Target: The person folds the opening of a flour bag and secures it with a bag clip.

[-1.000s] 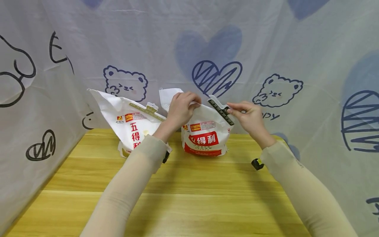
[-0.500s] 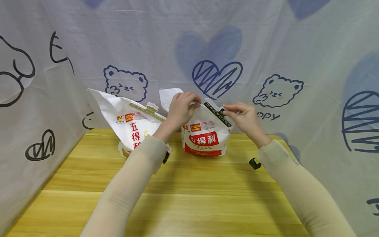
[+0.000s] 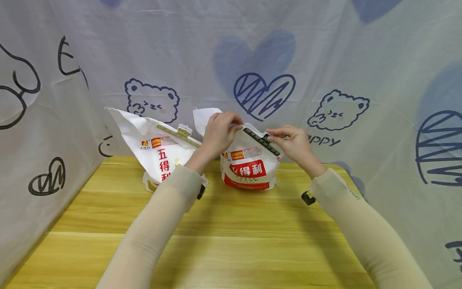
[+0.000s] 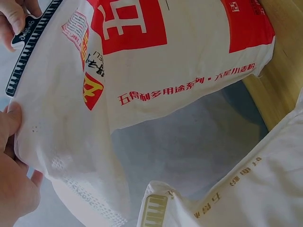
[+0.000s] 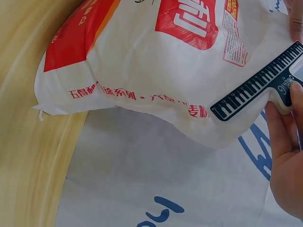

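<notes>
Both forearms in beige sleeves reach forward over the wooden bench (image 3: pixel 231 237).

Left hand (image 3: pixel 220 134): fingers curled, pinching the folded top edge of the white flour bag (image 3: pixel 250 164) with red lettering. The bag stands upright on the bench, directly below and between the two hands. In the left wrist view the thumb (image 4: pixel 10 124) presses against the bag's top corner.

Right hand (image 3: pixel 294 142): fingers pinch the handle end of a black sealing clip (image 3: pixel 261 141). The clip lies slanted along the bag's top fold, spanning from just beside the left hand's fingertips down to the right hand. The right wrist view shows the clip's ribbed bar (image 5: pixel 258 85) seated on the bag's edge, with a fingertip on its handle.

Just left of the left hand, touching its forearm: a second flour bag (image 3: pixel 159 154), tilted, closed with a pale clip (image 3: pixel 178 135).

Beyond both hands: a white curtain (image 3: pixel 325 60) printed with bears and hearts.
</notes>
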A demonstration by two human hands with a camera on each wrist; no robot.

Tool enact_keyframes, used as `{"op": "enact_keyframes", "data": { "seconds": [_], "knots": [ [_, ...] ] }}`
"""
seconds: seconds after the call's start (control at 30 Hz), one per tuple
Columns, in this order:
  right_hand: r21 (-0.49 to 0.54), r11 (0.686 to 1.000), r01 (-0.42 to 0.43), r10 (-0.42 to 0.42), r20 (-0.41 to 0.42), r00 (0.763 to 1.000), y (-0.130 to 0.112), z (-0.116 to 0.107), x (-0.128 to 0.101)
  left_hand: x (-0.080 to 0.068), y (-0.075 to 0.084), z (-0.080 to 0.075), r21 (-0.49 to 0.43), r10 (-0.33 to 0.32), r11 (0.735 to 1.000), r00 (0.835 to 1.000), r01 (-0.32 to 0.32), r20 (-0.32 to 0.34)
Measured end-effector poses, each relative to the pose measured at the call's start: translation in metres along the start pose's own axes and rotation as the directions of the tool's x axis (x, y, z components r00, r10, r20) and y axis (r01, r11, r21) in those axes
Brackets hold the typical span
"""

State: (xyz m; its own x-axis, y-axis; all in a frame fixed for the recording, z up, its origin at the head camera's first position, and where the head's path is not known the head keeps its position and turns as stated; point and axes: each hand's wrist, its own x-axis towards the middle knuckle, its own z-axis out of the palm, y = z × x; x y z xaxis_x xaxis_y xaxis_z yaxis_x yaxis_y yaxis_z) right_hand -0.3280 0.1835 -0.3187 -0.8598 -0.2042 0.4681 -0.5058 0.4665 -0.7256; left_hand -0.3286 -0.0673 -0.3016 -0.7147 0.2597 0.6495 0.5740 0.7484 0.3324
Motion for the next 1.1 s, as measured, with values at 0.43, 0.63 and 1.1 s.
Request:
{"op": "enact_keyframes", "data": {
  "seconds": [0.43, 0.63, 1.1],
  "knots": [
    [-0.099, 0.993, 0.068, -0.061, 0.072, 0.996, -0.0078, 0.0066, 0.0039, -0.0035, -0.0025, -0.0011, -0.039, 0.018, 0.999, 0.999, -0.019, -0.034],
    [-0.092, 0.995, 0.033, -0.024, 0.088, 0.996, -0.0081, 0.0071, 0.0043, -0.0041, -0.0032, 0.0001, -0.035, 0.025, 0.999, 0.999, -0.026, -0.029],
    [-0.039, 0.996, -0.079, 0.082, 0.054, 0.995, -0.0079, 0.0068, 0.0012, -0.0034, -0.0022, 0.0000, -0.032, 0.051, 0.998, 0.997, -0.053, -0.054]
  ]
}}
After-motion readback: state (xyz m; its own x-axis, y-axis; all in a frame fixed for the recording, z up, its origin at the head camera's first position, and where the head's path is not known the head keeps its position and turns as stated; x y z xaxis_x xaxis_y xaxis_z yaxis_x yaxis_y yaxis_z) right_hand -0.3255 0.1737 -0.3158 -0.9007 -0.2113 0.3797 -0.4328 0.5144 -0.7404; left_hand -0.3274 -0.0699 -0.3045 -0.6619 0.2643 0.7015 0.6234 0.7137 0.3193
